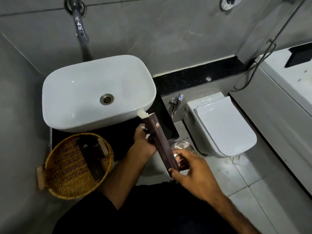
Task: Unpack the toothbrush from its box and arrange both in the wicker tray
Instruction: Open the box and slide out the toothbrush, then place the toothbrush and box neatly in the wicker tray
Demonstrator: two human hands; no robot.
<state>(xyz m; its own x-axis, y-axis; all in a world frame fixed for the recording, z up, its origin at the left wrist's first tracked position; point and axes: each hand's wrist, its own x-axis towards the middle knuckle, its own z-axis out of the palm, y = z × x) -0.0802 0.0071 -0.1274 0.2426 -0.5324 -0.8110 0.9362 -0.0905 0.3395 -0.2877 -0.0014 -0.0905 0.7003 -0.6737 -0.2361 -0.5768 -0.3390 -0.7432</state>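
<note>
Both hands grip a long brown toothbrush box (161, 142) over the counter's front edge: left hand (143, 143) mid-box, right hand (190, 169) at its near end; wicker tray (55, 166) sits just left.

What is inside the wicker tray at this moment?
In the wicker tray lie dark flat boxes, one bearing a small logo. Their exact number is hard to tell, and whatever lies under them is covered. The box held in the hands is outside it.
</note>
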